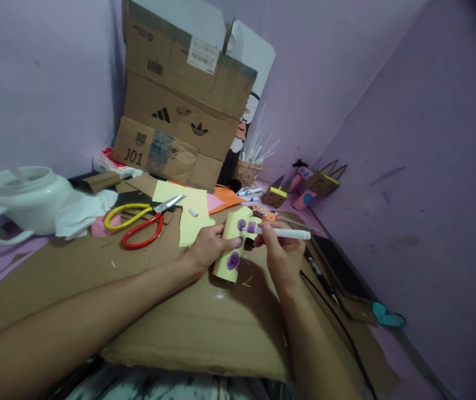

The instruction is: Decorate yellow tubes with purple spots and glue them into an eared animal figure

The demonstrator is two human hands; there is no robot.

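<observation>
A yellow paper tube [226,268] with several purple spots is gripped by my left hand [208,247], thumb across its front. My right hand [281,250] is closed around a white marker [290,233] with a purple tip end. The tip touches or nearly touches the tube near an upper spot. Behind my left hand lie a cut sheet of yellow paper [190,222], a small white cap [193,212] and scissors [154,214] with one yellow and one red handle, blades apart.
A white teapot-like pot [25,200] and crumpled tissue [88,208] stand left. An upright cardboard box [188,100] rises behind. Cardboard animal figures [277,194] sit back right. A dark phone-like slab [340,266] and black cable [341,328] lie right, on the cardboard work surface [204,333].
</observation>
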